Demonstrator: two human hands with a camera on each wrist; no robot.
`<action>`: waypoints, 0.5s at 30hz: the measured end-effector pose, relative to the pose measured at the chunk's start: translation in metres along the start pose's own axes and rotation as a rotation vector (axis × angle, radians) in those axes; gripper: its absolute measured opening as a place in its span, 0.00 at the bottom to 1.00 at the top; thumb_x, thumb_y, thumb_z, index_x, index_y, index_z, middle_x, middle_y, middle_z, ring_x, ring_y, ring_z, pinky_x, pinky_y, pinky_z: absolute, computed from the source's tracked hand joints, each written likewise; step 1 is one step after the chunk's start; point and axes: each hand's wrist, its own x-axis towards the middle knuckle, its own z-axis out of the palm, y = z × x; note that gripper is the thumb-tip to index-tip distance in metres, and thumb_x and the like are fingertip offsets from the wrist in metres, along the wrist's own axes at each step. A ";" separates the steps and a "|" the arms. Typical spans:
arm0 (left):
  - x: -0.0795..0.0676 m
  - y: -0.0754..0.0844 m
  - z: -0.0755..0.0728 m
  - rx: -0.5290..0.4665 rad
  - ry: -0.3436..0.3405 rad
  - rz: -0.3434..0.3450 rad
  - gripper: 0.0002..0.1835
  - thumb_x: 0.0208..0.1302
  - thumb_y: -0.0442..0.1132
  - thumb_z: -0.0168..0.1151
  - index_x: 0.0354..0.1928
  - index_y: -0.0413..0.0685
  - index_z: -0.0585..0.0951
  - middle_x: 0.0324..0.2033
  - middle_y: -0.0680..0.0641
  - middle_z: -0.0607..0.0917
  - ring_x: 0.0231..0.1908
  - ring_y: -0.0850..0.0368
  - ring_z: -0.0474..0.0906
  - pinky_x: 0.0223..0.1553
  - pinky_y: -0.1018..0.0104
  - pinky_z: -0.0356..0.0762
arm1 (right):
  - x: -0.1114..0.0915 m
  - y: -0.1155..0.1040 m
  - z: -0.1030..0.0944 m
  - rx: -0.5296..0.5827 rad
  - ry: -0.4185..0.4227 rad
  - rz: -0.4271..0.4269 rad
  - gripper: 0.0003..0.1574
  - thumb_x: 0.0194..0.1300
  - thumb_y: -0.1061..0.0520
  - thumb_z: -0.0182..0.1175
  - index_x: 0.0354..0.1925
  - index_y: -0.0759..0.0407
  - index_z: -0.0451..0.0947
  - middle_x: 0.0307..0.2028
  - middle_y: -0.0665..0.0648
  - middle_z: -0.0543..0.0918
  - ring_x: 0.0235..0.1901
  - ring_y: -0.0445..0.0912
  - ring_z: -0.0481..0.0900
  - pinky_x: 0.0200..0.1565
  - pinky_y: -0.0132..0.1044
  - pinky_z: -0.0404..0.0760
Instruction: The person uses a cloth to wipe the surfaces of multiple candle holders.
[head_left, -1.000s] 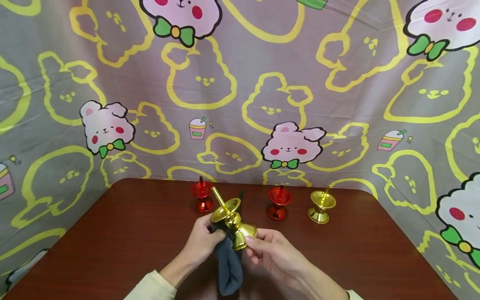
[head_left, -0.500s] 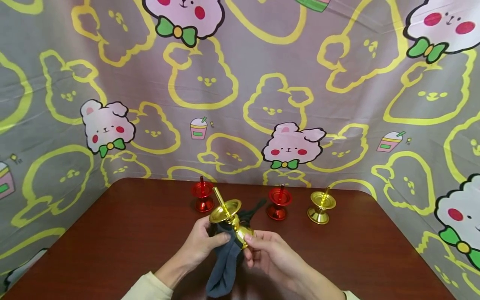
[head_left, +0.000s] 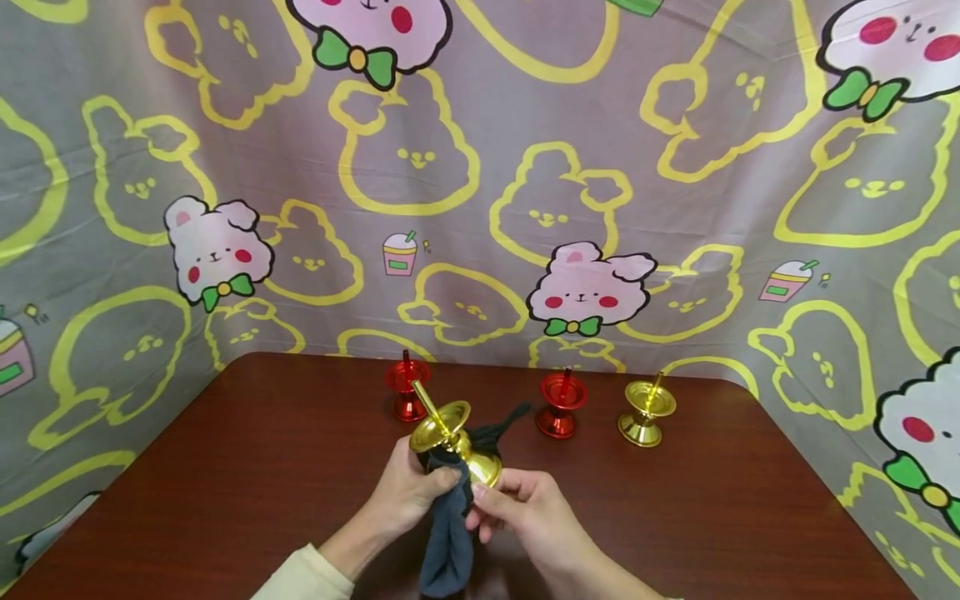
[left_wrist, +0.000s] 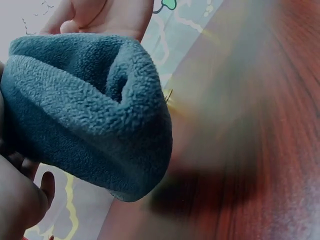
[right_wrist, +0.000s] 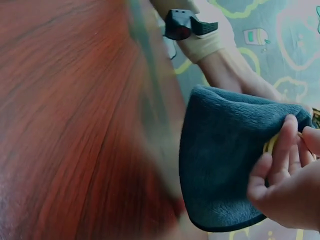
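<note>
A shiny gold candle holder (head_left: pixel 483 469), with a round dish and a thin upright tube, is held tilted to the left above the table. My left hand (head_left: pixel 408 487) grips a blue-grey cloth (head_left: pixel 446 558) against its stem. One end of the cloth hangs below, and a dark end sticks out behind to the right. With the fingers of my right hand (head_left: pixel 528 508) I pinch the rim of the base. In the left wrist view the folded cloth (left_wrist: pixel 90 110) hides most of the holder. The cloth (right_wrist: pixel 225 165) also covers much of it in the right wrist view.
Behind my hands stand a red candle holder (head_left: pixel 408 406) on the left, another red candle holder (head_left: pixel 557 421) and a gold candle holder (head_left: pixel 642 429) on the right. They are upright on the dark wooden table (head_left: pixel 240 467). A patterned curtain (head_left: pixel 465 242) borders the table.
The held candle holder has shifted slightly left, and its base has turned in my right hand. The cloth's dark end has come out to the right behind the stem.
</note>
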 end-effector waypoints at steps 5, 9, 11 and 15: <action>-0.001 -0.003 0.003 -0.011 0.031 -0.049 0.23 0.53 0.32 0.61 0.50 0.25 0.77 0.36 0.52 0.84 0.38 0.61 0.78 0.44 0.68 0.77 | 0.001 0.008 0.006 -0.215 0.076 -0.171 0.12 0.64 0.64 0.67 0.33 0.77 0.83 0.25 0.65 0.86 0.21 0.39 0.78 0.29 0.32 0.80; -0.001 -0.003 0.003 -0.021 0.029 -0.081 0.21 0.51 0.33 0.60 0.47 0.24 0.77 0.34 0.52 0.84 0.36 0.61 0.78 0.43 0.69 0.77 | 0.002 0.011 0.006 -0.276 0.063 -0.209 0.09 0.61 0.64 0.68 0.33 0.73 0.86 0.25 0.65 0.86 0.22 0.38 0.78 0.29 0.33 0.81; -0.001 -0.001 0.003 -0.027 0.022 -0.085 0.21 0.51 0.32 0.60 0.46 0.25 0.77 0.34 0.52 0.84 0.36 0.61 0.78 0.42 0.69 0.77 | 0.003 0.011 0.004 -0.234 0.018 -0.191 0.09 0.61 0.65 0.68 0.35 0.75 0.84 0.25 0.61 0.86 0.23 0.38 0.78 0.30 0.33 0.81; 0.003 0.003 0.002 -0.038 -0.013 -0.058 0.20 0.51 0.31 0.59 0.47 0.26 0.77 0.35 0.51 0.84 0.36 0.61 0.78 0.41 0.68 0.78 | 0.005 0.007 -0.003 -0.078 -0.085 -0.091 0.13 0.63 0.66 0.67 0.40 0.78 0.79 0.28 0.51 0.85 0.27 0.39 0.79 0.35 0.31 0.80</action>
